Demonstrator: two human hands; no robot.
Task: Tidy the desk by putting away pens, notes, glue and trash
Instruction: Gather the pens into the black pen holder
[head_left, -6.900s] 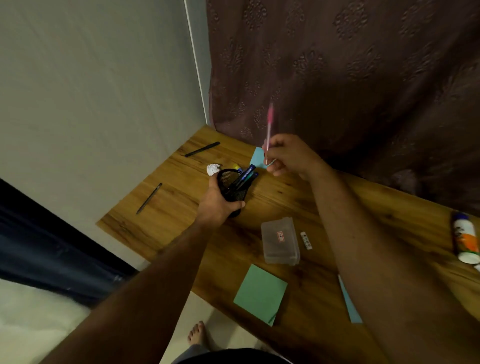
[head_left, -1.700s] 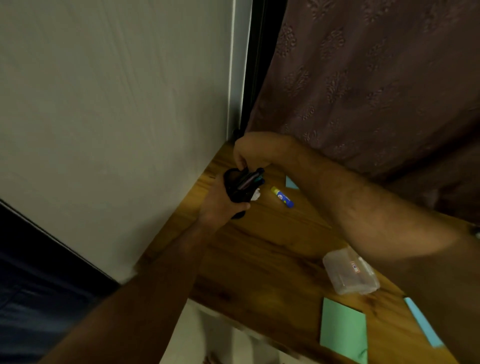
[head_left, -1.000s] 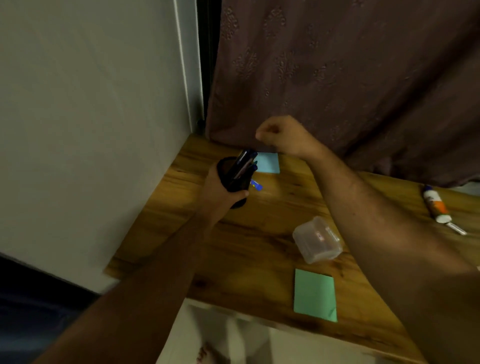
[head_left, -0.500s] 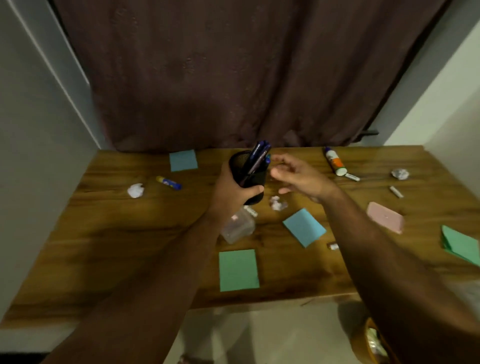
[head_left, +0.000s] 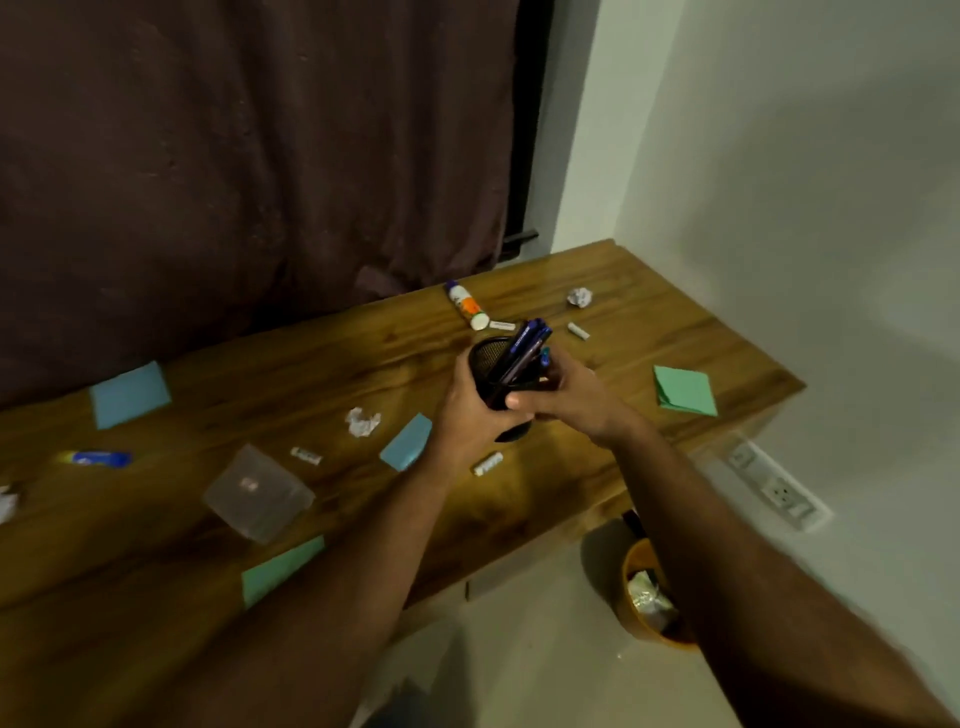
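A long brown wooden desk (head_left: 332, 358) is carrying scattered blue and green sticky notes (head_left: 130, 394), crumpled white paper balls (head_left: 362, 421), a white-and-orange glue bottle (head_left: 466, 306) and a clear plastic box (head_left: 258, 493).

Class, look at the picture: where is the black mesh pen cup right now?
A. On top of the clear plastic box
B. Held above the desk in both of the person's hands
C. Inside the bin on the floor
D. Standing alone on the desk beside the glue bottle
B: the pen cup is gripped by the left hand with the right hand also on it, above the desk.
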